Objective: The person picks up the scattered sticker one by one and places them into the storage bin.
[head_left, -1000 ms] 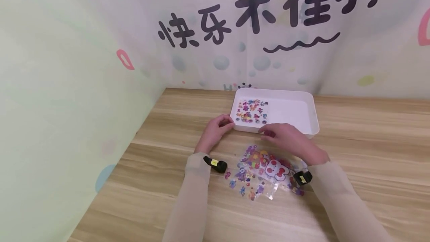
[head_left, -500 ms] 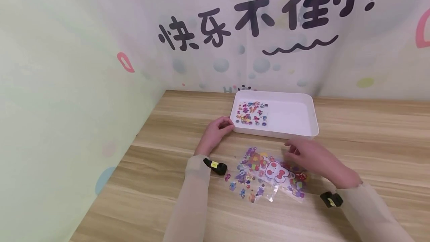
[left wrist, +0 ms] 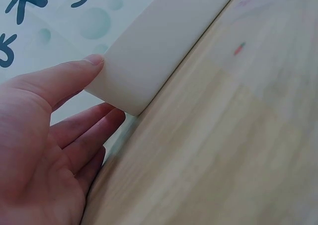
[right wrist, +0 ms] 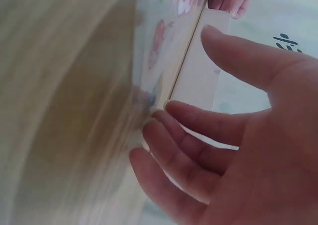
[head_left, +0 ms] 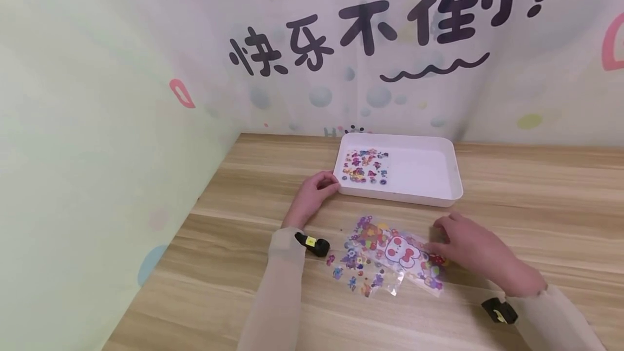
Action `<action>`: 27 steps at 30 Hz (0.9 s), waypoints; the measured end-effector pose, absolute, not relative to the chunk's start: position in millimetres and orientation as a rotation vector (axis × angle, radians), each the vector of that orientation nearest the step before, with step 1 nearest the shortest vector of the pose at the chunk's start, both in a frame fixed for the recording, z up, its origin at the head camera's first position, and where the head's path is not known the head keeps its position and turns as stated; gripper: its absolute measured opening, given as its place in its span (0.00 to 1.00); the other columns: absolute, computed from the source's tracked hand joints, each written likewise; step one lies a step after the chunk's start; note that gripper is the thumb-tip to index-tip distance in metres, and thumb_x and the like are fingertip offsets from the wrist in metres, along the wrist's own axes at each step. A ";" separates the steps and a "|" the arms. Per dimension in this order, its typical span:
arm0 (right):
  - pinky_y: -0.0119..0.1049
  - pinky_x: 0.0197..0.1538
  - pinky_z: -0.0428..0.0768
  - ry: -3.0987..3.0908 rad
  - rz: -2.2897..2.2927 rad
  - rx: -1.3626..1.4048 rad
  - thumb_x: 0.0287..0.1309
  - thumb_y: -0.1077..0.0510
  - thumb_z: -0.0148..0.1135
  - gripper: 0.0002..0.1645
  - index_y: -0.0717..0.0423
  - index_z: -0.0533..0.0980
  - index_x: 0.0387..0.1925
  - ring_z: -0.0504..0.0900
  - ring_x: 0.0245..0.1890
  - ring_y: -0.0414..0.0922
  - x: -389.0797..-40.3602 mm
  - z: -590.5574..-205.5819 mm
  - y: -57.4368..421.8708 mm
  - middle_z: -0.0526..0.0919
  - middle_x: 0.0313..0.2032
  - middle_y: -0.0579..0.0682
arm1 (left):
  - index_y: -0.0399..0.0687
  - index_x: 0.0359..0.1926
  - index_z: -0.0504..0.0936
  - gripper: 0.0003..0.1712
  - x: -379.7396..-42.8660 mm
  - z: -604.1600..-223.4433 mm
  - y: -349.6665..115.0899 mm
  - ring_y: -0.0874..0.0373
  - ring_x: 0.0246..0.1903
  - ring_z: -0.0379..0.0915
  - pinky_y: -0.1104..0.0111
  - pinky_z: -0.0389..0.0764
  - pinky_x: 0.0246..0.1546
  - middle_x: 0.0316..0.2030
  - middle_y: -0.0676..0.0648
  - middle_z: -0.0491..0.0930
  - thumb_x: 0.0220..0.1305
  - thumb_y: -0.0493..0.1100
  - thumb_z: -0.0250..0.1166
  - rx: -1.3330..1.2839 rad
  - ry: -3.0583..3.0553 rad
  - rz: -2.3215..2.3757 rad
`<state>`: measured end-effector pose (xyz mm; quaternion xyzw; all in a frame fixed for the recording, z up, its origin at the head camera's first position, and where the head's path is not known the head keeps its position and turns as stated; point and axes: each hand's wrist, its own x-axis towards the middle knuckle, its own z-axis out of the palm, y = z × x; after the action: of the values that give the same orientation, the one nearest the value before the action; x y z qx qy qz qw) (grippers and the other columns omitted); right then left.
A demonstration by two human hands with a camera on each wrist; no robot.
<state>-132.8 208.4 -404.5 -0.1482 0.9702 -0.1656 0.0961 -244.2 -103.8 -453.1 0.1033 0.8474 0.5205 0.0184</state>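
Observation:
My left hand (head_left: 312, 196) holds the near left corner of a white plastic tray (head_left: 375, 194); in the left wrist view the thumb lies at the corner of the tray (left wrist: 144, 61), fingers by its end. A clear sheet of small colourful stickers (head_left: 365, 167) lies in the tray's left part. Nearer me on the table, a clear packet with a white cartoon face (head_left: 402, 252) overlaps another clear sticker sheet (head_left: 352, 272). My right hand (head_left: 475, 248) hovers at the packet's right end, fingers loosely bent and apart, nothing between them in the right wrist view.
The wood-grain table (head_left: 234, 264) meets a printed cloth backdrop (head_left: 302, 96) right behind the tray. A pale cloth wall (head_left: 97, 177) runs along the left edge. Black wrist cameras sit on both sleeves.
My right hand has left the tray's front edge and moved right and toward me, to the packet's right end. The left hand stays at the tray's corner.

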 end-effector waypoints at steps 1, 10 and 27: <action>0.45 0.35 0.75 2.881 -0.479 -0.432 0.42 0.36 0.63 0.37 0.64 0.74 0.41 0.71 0.31 0.45 -131.6 -404.4 208.7 0.72 0.34 0.52 | 0.63 0.33 0.76 0.06 -244.0 -453.0 -103.7 0.68 0.47 0.68 0.67 0.66 0.51 0.47 0.59 0.75 0.55 0.55 0.61 0.318 2.630 1.618; 0.36 0.22 0.67 2.875 -0.414 -0.303 0.30 0.27 0.63 0.39 0.57 0.70 0.30 0.66 0.26 0.46 -122.8 -409.4 205.1 0.66 0.27 0.49 | 0.64 0.33 0.76 0.06 -243.6 -454.8 -101.3 0.68 0.48 0.68 0.67 0.65 0.52 0.50 0.57 0.74 0.55 0.55 0.61 0.318 2.627 1.618; 0.37 0.29 0.71 2.829 -0.448 -0.366 0.38 0.37 0.66 0.27 0.52 0.73 0.33 0.68 0.28 0.42 -127.1 -413.2 201.4 0.70 0.29 0.45 | 0.65 0.34 0.76 0.07 -243.5 -453.3 -103.6 0.67 0.49 0.67 0.66 0.64 0.53 0.51 0.58 0.73 0.54 0.55 0.62 0.272 2.627 1.605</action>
<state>-127.1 201.4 -413.2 -0.1256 0.9718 -0.1539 0.1269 -243.5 -103.6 -453.3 0.0879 0.8497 0.5193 0.0255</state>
